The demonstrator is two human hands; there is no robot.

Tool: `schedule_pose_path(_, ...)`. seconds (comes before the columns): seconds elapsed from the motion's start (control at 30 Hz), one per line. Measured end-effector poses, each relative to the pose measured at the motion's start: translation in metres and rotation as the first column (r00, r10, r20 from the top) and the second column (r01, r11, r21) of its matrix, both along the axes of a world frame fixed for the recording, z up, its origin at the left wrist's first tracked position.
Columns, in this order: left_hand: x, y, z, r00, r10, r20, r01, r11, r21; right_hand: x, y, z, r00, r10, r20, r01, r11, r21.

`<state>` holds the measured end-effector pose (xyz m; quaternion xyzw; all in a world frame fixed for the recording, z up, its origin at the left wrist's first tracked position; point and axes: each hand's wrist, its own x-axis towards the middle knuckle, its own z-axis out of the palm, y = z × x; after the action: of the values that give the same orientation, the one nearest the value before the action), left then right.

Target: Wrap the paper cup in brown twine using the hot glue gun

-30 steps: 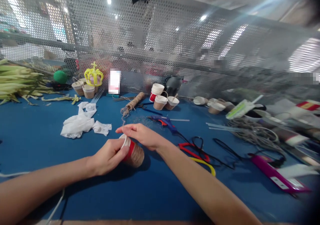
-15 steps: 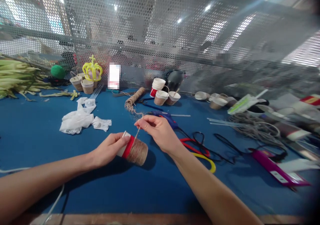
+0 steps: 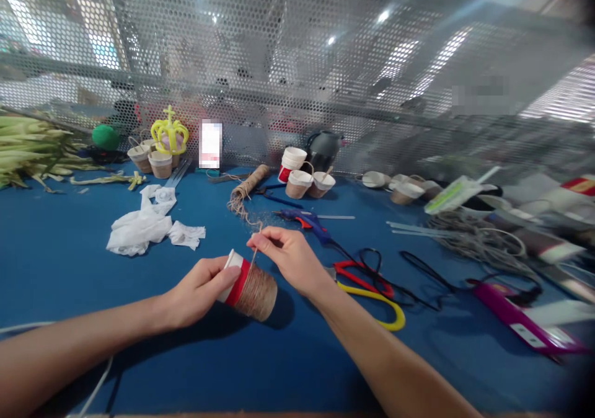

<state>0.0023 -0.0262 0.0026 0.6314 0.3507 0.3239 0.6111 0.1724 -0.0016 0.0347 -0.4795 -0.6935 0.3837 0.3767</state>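
My left hand [image 3: 202, 284] grips a paper cup [image 3: 237, 276] by its white rim end, thumb on top. The cup lies tilted on its side above the blue table, its base toward the right. Brown twine [image 3: 258, 292] is wound round the lower part, and a red band shows between the twine and the rim. My right hand [image 3: 290, 253] pinches the loose strand of twine just above the cup. That strand runs back to a twine roll [image 3: 251, 183] lying behind. Close behind my right hand is a blue glue gun [image 3: 312, 224].
Scissors [image 3: 395, 319] with red and yellow handles lie beside my right forearm, near black cable. Crumpled white cloth [image 3: 139, 229] is at left. Twine-wrapped cups [image 3: 298, 184] stand at the back before a perforated metal screen [image 3: 260, 64]. A purple power strip [image 3: 525, 322] lies right.
My right hand has come slightly down and left with the twine strand. The cup in my left hand sits a little lower, and the view has shifted slightly.
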Motion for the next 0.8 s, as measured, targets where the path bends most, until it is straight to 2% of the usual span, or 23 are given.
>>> schedule_pose_path(0.17, -0.0025, -0.0002, -0.0032, 0.999, -0.042, -0.012, 0.042, 0.995, 0.091, -0.0021, -0.0018, -0.0007, 0.999, 0.013, 0.031, -0.012, 1.000, -0.016)
schedule_pose_path(0.8, -0.0073, -0.0003, -0.0034, 0.994, -0.058, -0.097, 0.082, 0.958, 0.274, -0.0026, -0.0052, -0.0005, 0.996, 0.040, 0.076, -0.036, 0.998, -0.055)
